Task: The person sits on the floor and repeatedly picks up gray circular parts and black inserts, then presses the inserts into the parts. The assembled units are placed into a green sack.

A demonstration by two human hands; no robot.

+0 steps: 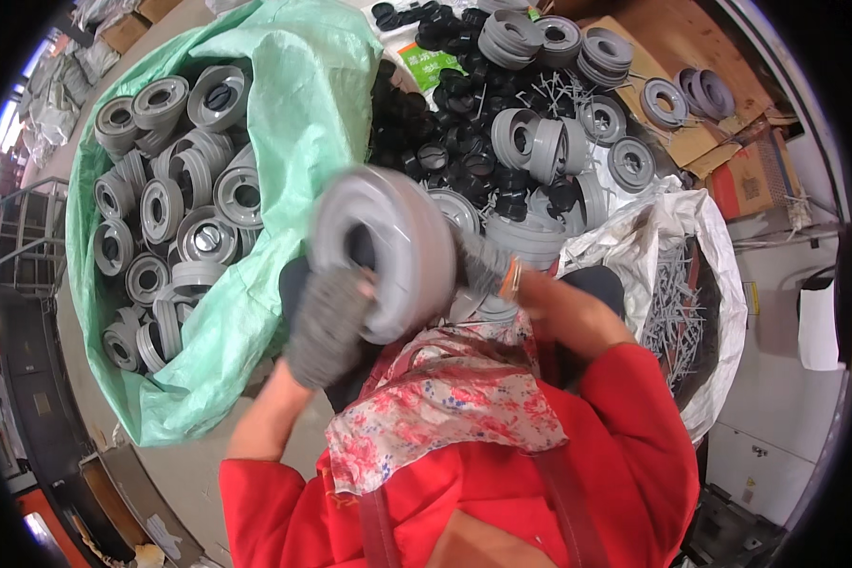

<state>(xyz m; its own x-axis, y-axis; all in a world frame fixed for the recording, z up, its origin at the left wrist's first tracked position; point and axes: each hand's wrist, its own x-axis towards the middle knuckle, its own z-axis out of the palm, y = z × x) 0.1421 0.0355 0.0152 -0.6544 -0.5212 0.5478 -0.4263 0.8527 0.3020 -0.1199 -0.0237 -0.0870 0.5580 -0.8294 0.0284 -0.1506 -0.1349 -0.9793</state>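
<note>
A thick grey plastic ring with a round opening is tilted in front of my lap, its edges smeared by motion. My left hand, in a grey knit glove, grips its lower left rim, with the fingers curled at the opening. Against the ring's right side is my right hand, gloved too; its fingers are hidden behind the ring. Beyond it lie a heap of black plastic caps and several similar grey rings.
To the left, a green woven sack stands full of grey rings, some with black centres. A white sack at the right holds many thin grey plastic pieces. Cardboard lies at the far right, beside a carton.
</note>
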